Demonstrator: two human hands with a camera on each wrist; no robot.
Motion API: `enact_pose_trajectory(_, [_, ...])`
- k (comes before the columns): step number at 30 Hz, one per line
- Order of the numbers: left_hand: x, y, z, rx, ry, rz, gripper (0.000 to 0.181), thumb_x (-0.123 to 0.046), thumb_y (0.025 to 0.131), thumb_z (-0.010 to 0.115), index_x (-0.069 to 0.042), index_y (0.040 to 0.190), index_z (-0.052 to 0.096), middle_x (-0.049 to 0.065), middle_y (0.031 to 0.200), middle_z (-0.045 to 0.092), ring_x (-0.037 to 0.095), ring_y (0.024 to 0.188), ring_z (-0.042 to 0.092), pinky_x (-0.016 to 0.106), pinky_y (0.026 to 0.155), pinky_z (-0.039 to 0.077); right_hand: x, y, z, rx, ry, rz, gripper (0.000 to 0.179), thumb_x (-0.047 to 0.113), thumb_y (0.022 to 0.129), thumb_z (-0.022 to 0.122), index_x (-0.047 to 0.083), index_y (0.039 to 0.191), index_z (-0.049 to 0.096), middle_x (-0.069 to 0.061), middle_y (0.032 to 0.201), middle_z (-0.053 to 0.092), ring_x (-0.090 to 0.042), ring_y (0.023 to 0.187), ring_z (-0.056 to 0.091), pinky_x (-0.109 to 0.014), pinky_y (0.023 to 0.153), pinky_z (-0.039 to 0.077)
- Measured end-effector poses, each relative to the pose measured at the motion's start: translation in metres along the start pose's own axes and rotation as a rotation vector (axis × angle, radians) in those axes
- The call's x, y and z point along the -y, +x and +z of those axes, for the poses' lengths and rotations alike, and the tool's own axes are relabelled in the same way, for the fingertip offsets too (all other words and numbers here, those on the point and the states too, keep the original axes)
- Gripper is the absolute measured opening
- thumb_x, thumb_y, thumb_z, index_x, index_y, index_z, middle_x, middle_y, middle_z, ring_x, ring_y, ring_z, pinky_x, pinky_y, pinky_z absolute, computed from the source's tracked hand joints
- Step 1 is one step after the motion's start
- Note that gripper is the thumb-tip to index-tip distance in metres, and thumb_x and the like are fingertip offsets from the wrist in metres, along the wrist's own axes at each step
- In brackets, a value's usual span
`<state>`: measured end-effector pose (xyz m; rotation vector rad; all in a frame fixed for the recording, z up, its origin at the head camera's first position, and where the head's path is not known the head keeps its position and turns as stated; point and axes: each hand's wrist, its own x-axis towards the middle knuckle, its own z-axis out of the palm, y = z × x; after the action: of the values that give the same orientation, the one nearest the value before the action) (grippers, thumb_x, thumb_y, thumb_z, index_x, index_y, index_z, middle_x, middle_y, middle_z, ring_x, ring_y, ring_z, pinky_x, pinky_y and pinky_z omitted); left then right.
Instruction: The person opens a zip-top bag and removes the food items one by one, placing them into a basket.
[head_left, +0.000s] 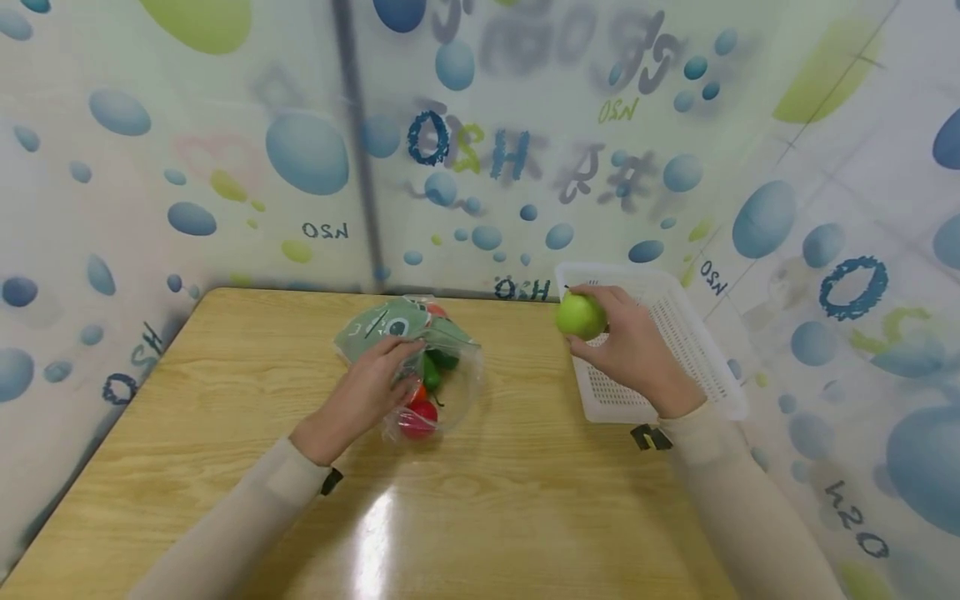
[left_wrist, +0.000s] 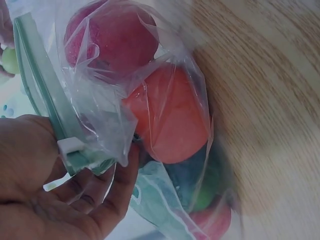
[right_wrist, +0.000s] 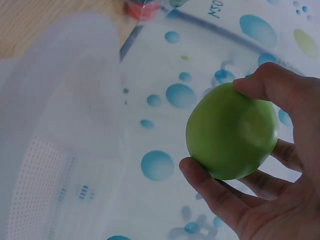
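Note:
In the head view my right hand (head_left: 637, 346) holds a green apple (head_left: 581, 317) up over the left edge of a white perforated basket (head_left: 693, 342). The right wrist view shows thumb and fingertips around the sides of this apple (right_wrist: 232, 131). My left hand (head_left: 367, 392) grips the edge of a clear and green zip bag (head_left: 367, 329) lying on the table. Its green zip strip and white slider (left_wrist: 71, 145) show by the fingers in the left wrist view. Inside the bag are a dark red round fruit (left_wrist: 110, 37), an orange-red one (left_wrist: 172, 117) and green produce (head_left: 431, 372).
The wooden table (head_left: 510, 500) stands against a curtain (head_left: 480, 200) printed with blue and green bubbles and letters. The basket stands at the table's right, close to the side curtain (head_left: 847, 333). A glare spot lies near the front.

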<state>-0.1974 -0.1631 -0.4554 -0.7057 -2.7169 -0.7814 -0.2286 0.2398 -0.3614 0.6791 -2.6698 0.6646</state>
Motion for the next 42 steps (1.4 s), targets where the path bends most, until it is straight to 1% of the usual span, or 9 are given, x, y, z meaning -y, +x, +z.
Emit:
enact_pose_trajectory(5, [0.002,-0.001,-0.001,0.015,0.019,-0.023,0.062,0.007,0.098,0.088,0.003,0.156,0.068,0.023,0.152,0.071,0.043,0.138,0.073,0.057,0.113,0.066,-0.016,0.004,-0.006,0.011,-0.024,0.035,0.067,0.01,0.097,0.091,0.003,0.157,0.064,-0.03,0.149,0.07,-0.045,0.117,0.074,-0.06,0.093,0.066])
enact_pose_trajectory(9, [0.003,-0.002,-0.002,0.019,0.037,-0.031,0.063,0.009,0.097,0.086,0.004,0.157,0.067,0.024,0.151,0.071,0.042,0.137,0.073,0.056,0.111,0.066,-0.029,0.007,-0.008,0.028,-0.044,0.075,0.066,0.011,0.098,0.09,0.001,0.158,0.064,-0.031,0.15,0.071,-0.049,0.124,0.073,-0.066,0.1,0.064])
enact_pose_trajectory(13, [0.004,-0.003,-0.002,0.014,0.053,-0.023,0.063,0.009,0.097,0.086,0.004,0.157,0.068,0.024,0.15,0.071,0.042,0.135,0.074,0.055,0.11,0.067,-0.042,0.011,-0.009,0.071,-0.068,0.119,0.066,0.012,0.098,0.089,-0.001,0.157,0.062,-0.033,0.147,0.072,-0.05,0.125,0.073,-0.067,0.103,0.063])
enact_pose_trajectory(19, [0.004,-0.005,-0.002,0.013,0.047,-0.026,0.063,0.008,0.097,0.086,0.003,0.157,0.068,0.022,0.15,0.072,0.041,0.136,0.074,0.055,0.111,0.066,-0.058,0.02,-0.009,0.155,-0.108,0.161,0.068,0.014,0.1,0.088,-0.006,0.158,0.059,-0.035,0.142,0.073,-0.05,0.121,0.073,-0.066,0.104,0.063])
enact_pose_trajectory(23, [0.002,-0.006,-0.003,0.014,0.05,-0.029,0.062,0.006,0.098,0.087,0.002,0.156,0.069,0.022,0.15,0.072,0.04,0.136,0.074,0.055,0.11,0.067,-0.069,0.026,-0.006,0.206,-0.115,0.205,0.066,0.015,0.1,0.087,-0.007,0.156,0.059,-0.034,0.135,0.075,-0.046,0.113,0.073,-0.062,0.1,0.063])
enact_pose_trajectory(27, [-0.001,-0.007,-0.004,0.006,0.05,-0.027,0.06,0.003,0.098,0.089,0.001,0.155,0.07,0.021,0.148,0.073,0.039,0.133,0.075,0.053,0.108,0.068,-0.079,0.032,-0.002,0.279,-0.113,0.254,0.065,0.017,0.1,0.085,-0.008,0.155,0.06,-0.032,0.131,0.075,-0.042,0.108,0.07,-0.057,0.097,0.062])
enact_pose_trajectory(30, [-0.002,-0.007,-0.004,-0.009,0.042,-0.023,0.057,-0.002,0.098,0.092,0.0,0.152,0.072,0.02,0.144,0.075,0.037,0.128,0.077,0.051,0.106,0.069,-0.085,0.037,0.002,0.339,-0.115,0.276,0.065,0.017,0.099,0.085,-0.009,0.153,0.06,-0.032,0.13,0.074,-0.041,0.109,0.069,-0.057,0.098,0.061])
enact_pose_trajectory(34, [-0.003,-0.007,-0.004,-0.029,0.03,-0.021,0.053,-0.005,0.099,0.092,-0.001,0.15,0.074,0.018,0.141,0.077,0.036,0.126,0.078,0.052,0.104,0.069,-0.09,0.041,0.008,0.403,-0.111,0.301,0.064,0.017,0.097,0.086,-0.01,0.15,0.063,-0.032,0.132,0.074,-0.042,0.113,0.069,-0.058,0.101,0.061])
enact_pose_trajectory(42, [-0.006,-0.006,-0.006,-0.04,0.042,-0.018,0.052,-0.005,0.099,0.092,-0.003,0.148,0.076,0.016,0.139,0.078,0.033,0.122,0.078,0.049,0.101,0.07,-0.092,0.042,0.015,0.5,-0.15,0.338,0.066,0.016,0.096,0.086,-0.01,0.152,0.064,-0.031,0.141,0.074,-0.04,0.115,0.07,-0.056,0.102,0.061])
